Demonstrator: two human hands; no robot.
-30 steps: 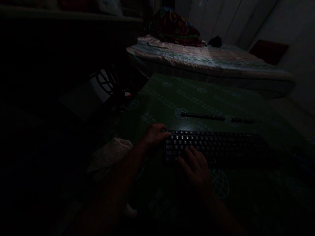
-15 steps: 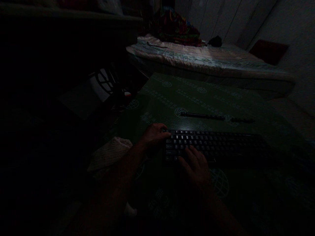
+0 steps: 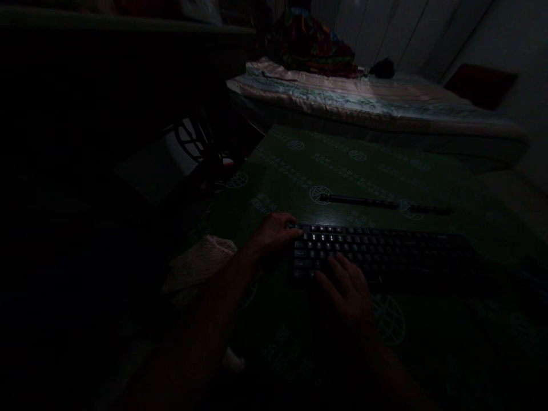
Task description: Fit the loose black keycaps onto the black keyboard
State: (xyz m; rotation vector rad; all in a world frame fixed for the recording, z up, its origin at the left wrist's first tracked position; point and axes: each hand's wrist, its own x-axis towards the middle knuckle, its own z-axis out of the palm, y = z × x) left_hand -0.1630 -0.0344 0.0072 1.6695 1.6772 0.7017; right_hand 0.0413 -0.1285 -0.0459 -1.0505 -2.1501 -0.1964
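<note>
A black keyboard (image 3: 398, 251) lies on a dark green table top (image 3: 278, 180) with printed globes and lettering. My left hand (image 3: 276, 231) is at its upper left corner, the thumb on the top edge and the other fingers curled by the far side. Over the lower left keys rests my right hand (image 3: 350, 288), its fingers stretched forward and its thumb apart. Beyond the keyboard is a long dark strip (image 3: 363, 201), lying roughly parallel to it; its kind is unclear. The room is very dark, so fine detail is lost.
A pale crumpled cloth (image 3: 203, 260) lies left of my left forearm. Behind the table stands a bed with a mattress (image 3: 363, 97), a patterned heap of fabric (image 3: 314, 48) on it. Dark furniture (image 3: 205, 45) is at the upper left, with a fan-like grille (image 3: 190, 140) below.
The whole view has shifted slightly, so everything appears a little farther right. Both hands keep nearly the same places on the keyboard.
</note>
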